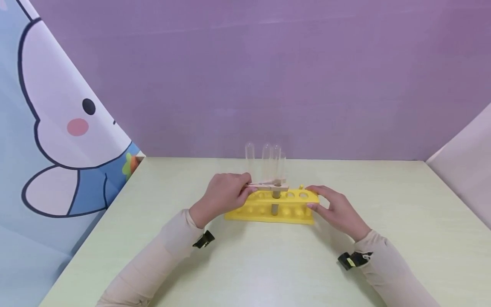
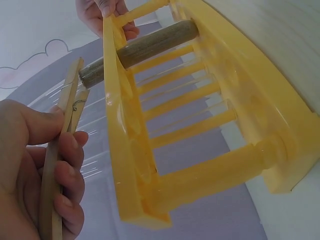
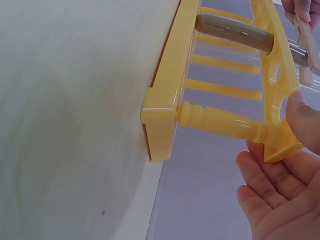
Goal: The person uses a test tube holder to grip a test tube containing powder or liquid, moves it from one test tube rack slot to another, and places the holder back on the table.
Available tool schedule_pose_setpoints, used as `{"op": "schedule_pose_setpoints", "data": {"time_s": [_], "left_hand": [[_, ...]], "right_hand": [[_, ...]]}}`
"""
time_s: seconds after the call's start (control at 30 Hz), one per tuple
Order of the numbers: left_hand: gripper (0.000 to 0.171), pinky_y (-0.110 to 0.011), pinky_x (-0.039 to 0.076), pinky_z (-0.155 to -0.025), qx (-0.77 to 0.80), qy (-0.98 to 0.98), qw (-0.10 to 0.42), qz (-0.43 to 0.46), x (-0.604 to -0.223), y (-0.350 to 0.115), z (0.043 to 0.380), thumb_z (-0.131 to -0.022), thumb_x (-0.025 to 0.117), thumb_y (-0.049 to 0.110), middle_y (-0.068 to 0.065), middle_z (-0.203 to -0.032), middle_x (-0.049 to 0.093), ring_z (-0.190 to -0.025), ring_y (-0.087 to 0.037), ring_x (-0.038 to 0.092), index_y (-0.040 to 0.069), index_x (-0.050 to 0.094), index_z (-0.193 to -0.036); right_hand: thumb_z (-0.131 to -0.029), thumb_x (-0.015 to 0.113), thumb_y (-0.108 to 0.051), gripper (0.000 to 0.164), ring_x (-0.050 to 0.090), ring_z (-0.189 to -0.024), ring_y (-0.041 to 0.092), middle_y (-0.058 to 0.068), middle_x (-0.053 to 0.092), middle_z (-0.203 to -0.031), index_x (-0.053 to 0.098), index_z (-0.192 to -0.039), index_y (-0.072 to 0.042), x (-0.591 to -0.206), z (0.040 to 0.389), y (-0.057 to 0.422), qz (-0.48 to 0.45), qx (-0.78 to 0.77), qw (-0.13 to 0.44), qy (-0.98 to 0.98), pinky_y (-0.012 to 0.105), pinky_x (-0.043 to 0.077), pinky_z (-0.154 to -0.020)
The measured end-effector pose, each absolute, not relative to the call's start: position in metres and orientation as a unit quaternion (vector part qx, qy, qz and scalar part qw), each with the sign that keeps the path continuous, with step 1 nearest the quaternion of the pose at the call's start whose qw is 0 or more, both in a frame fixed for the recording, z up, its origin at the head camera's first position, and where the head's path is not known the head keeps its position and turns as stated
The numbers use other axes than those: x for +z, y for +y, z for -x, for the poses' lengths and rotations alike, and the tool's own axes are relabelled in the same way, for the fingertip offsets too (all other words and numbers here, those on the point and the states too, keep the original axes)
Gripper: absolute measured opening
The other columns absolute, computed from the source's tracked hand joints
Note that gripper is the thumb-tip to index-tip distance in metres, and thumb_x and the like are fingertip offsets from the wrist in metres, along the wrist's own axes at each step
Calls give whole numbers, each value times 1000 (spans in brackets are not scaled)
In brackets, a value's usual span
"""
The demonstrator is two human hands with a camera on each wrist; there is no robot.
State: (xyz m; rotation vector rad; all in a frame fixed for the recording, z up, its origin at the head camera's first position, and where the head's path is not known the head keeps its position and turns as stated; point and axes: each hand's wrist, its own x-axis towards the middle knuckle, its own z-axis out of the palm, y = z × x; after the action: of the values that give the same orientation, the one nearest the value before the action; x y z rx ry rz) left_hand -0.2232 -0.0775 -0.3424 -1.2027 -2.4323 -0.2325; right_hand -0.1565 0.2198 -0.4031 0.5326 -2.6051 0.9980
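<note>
In the head view my left hand grips a wooden test tube clamp, fingers curled round its handle in the left wrist view. The clamp's front end lies at a glass test tube filled with grey-brown matter, just above the rack's top plate. That tube stands upright in a hole of the yellow test tube rack. How tightly the clamp squeezes it I cannot tell. My right hand holds the right end of the rack's top plate, thumb on one side and fingers on the other.
Several clear test tubes stand with rounded ends up along the rack's far side. The rack rests on a pale table. Behind it rises a purple backdrop, and a cartoon-printed cloth hangs at the left.
</note>
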Motion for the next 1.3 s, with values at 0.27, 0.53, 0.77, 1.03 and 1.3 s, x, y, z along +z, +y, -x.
{"op": "schedule_pose_setpoints", "data": {"time_s": [0.27,0.53,0.77,1.03,1.3], "left_hand": [[25,-21,22,-43,-80,-876,204,430,-345,-77,224,-90,63,31,9,-53,33,-45,-7,29,14,54,-75],[27,-20,20,-43,-81,-880,200,424,-346,-77,223,-90,63,31,9,-52,31,-44,-7,28,15,51,-72],[32,-20,18,-43,-87,-879,207,421,-349,-76,223,-90,64,32,9,-53,27,-44,-7,27,16,45,-68],[35,-21,17,-43,-80,-885,211,408,-347,-73,219,-90,63,33,9,-52,26,-44,-7,26,18,42,-66],[39,-21,14,-43,-76,-883,222,406,-346,-72,219,-89,64,34,8,-52,23,-43,-7,24,18,39,-64]], "right_hand": [[-84,69,-6,42,52,-116,42,21,58,-123,56,-123,2,-402,156,219,-184,348,145,-908,54,41,-94],[-83,70,-4,42,53,-115,41,22,59,-122,56,-122,4,-401,156,218,-189,346,149,-907,54,41,-94],[-83,69,-5,42,52,-116,41,21,58,-123,56,-122,3,-401,156,218,-187,345,144,-908,54,41,-94],[-83,70,-4,42,53,-115,41,21,59,-122,56,-122,2,-401,156,218,-187,347,147,-907,54,42,-93],[-83,70,-4,42,53,-114,41,21,59,-121,57,-122,2,-403,156,219,-191,347,156,-905,54,42,-93]]}}
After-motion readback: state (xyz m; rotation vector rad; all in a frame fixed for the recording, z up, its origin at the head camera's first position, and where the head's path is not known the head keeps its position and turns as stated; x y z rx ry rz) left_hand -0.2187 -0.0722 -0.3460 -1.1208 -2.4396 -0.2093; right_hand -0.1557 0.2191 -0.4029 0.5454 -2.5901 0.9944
